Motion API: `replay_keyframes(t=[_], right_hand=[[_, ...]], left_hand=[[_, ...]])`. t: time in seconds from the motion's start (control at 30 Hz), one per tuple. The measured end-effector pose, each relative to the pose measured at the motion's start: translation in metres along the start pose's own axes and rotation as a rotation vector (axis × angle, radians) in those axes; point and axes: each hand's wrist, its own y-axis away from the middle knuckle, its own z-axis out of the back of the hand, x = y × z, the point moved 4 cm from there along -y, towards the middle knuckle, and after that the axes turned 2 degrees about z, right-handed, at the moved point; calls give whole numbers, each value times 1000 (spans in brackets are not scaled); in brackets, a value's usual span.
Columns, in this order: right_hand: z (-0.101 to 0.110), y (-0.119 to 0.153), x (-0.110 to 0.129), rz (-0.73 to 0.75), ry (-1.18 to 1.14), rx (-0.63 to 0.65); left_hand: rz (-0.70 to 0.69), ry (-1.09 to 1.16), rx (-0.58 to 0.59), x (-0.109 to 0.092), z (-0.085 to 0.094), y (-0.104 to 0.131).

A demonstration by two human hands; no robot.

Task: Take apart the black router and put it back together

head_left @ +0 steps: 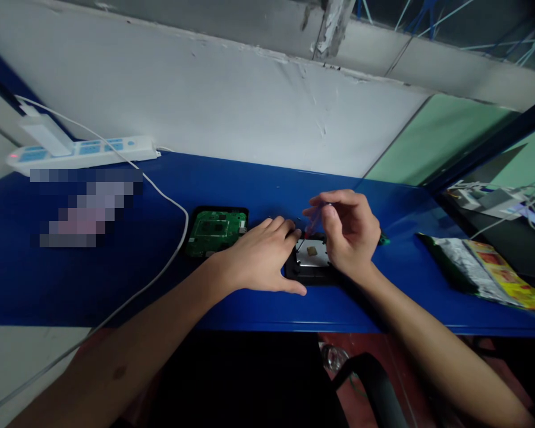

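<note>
A screwdriver [311, 227] with a clear, partly reddish handle is pinched in my right hand [354, 235]. Its shaft slants down to the left edge of a silver metal plate [307, 258]. That plate, with a small tan square on it, sits in a black plastic casing [307, 274], whose right side is partly covered by my right hand. My left hand [263, 255] lies across the casing's left edge, fingers stretched and thumb spread toward me. Beyond my left wrist, a green circuit board [216, 229] rests in another black shell, its near right corner hidden by my hand.
A white power strip [84, 151] with a plugged-in adapter stands at the back left. Its white cable [181, 238] curves across the blue table [160, 285]. At right lies a silver and yellow packet [490, 267]. A white wall rises behind.
</note>
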Motion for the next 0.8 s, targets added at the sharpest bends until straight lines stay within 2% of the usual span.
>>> replay_keyframes(t=[0.17, 0.33, 0.57, 0.7, 0.8], right_hand=[[0, 1, -4, 39, -14, 10], [1, -1, -4, 44, 39, -35], [0, -3, 8, -29, 41, -15], [-2, -1, 7, -113, -58, 42], [-2, 2, 4, -120, -123, 53]], left_hand=[[-9, -8, 9, -1, 0, -1], [0, -5, 4, 0, -1, -1], [6, 23, -1, 0, -2, -1], [4, 39, -10, 1, -2, -1], [4, 59, -19, 2, -2, -1]])
